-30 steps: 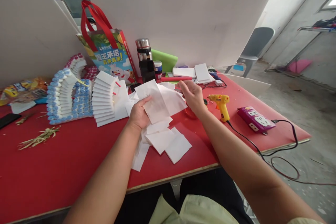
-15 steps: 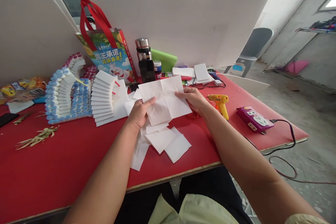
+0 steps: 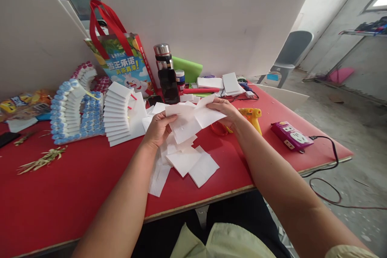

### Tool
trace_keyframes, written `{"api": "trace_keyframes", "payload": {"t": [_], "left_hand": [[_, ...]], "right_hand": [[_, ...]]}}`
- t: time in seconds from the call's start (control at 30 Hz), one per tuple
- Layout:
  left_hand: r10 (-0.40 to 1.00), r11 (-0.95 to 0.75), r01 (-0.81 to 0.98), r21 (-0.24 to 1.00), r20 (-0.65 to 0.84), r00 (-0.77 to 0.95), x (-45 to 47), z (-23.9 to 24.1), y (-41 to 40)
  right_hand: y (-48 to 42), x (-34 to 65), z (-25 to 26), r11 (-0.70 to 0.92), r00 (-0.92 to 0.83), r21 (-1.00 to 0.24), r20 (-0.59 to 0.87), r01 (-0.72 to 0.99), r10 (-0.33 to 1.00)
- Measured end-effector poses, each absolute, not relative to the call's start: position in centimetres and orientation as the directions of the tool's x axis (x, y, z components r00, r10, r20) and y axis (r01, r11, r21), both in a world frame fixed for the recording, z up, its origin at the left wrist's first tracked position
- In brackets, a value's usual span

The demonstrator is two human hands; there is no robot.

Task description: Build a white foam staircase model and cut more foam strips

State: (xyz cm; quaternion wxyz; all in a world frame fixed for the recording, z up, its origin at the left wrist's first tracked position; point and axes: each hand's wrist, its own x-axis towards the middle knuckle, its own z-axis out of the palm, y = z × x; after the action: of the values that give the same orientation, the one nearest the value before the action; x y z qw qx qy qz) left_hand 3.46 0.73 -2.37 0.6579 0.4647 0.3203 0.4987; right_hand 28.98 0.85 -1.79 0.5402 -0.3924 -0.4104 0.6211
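Both my hands hold one white creased paper sheet above the red table. My left hand pinches its left edge, thumb on top. Fingers of my right hand are closed on its right edge. The sheet tilts flat, its far edge dipping away from me. Under it lies a loose pile of white paper squares. Beneath my right wrist sit a red ring-shaped object and a yellow glue gun.
A fanned stack of white folded papers and blue-capped pieces lie left. A printed bag with red handles, a steel flask and a dark bottle stand behind. A purple power strip with cord lies right. White partition boards surround the table.
My right hand took hold of the sheet's right edge and spread it open upright; now both hands have tipped it down toward flat and lower.
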Motion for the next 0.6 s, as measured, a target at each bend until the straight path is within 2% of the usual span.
{"api": "trace_keyframes", "payload": {"t": [0.17, 0.43, 0.6], "left_hand": [[0.933, 0.045, -0.316, 0.948, 0.073, 0.351, 3.19, -2.12, 0.74], [0.907, 0.041, -0.315, 0.948, 0.096, 0.41, 2.82, -1.68, 0.29], [0.915, 0.067, -0.254, 0.965, 0.041, 0.4, 2.74, -1.52, 0.09]], "right_hand": [[0.59, 29.17, -1.72, -0.018, -0.179, -0.93, 0.052, -0.366, 0.982], [0.62, 29.0, -1.61, -0.021, -0.15, -0.936, 0.035, -0.35, 0.988], [0.54, 29.1, -1.26, -0.027, -0.151, -0.94, 0.026, -0.339, 0.988]]}}
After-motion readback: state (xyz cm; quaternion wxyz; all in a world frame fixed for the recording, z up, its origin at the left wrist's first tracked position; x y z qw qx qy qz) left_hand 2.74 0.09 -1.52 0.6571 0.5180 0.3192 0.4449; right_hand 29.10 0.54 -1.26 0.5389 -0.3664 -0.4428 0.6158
